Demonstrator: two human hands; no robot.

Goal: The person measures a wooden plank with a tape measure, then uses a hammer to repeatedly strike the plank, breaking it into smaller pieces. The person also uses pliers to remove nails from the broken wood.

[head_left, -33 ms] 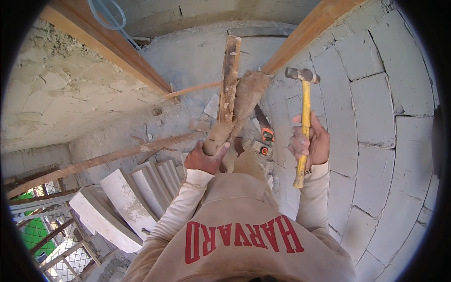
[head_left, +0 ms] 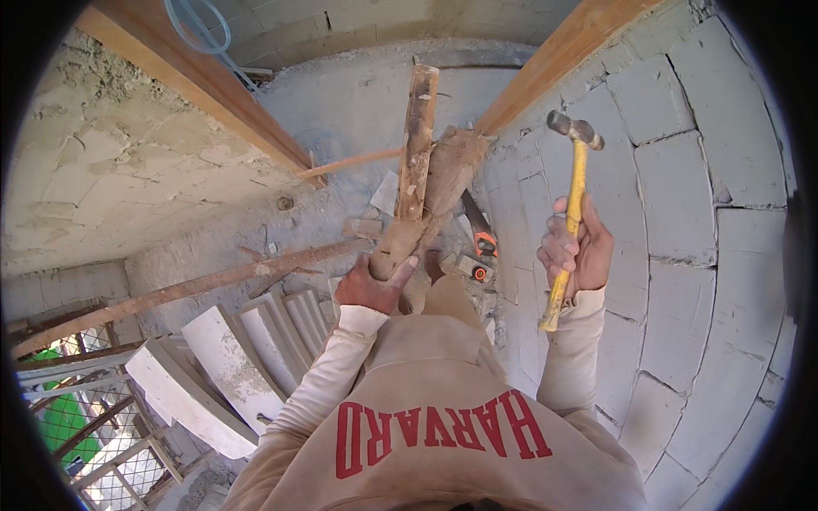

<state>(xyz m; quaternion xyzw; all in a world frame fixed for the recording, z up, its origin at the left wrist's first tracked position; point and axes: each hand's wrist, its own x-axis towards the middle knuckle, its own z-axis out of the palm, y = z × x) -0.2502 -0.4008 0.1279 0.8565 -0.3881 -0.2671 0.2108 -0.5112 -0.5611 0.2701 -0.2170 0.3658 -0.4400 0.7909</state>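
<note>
A hammer [head_left: 576,183] with a yellow handle and a dark metal head is raised in my right hand [head_left: 584,247], whose fingers are wrapped round the handle. Its head points up, close to the block wall on the right. My left hand [head_left: 371,288] grips the near end of a rough brown board [head_left: 452,170], which slants away in front of my legs. A narrower, worn wood strip [head_left: 417,140] meets that board and reaches away from me. How the two pieces are joined is hidden.
A handsaw [head_left: 483,238] and an orange-and-black tape measure [head_left: 479,272] lie among rubble. Pale blocks [head_left: 230,366] lean at the lower left, beneath a long wood beam [head_left: 187,294]. Timber posts [head_left: 204,94] rise ahead; a block wall [head_left: 673,196] stands right.
My right hand and the hammer have shifted slightly to the right, and the hammer's handle leans more to the right. My left hand and the boards stay nearly the same.
</note>
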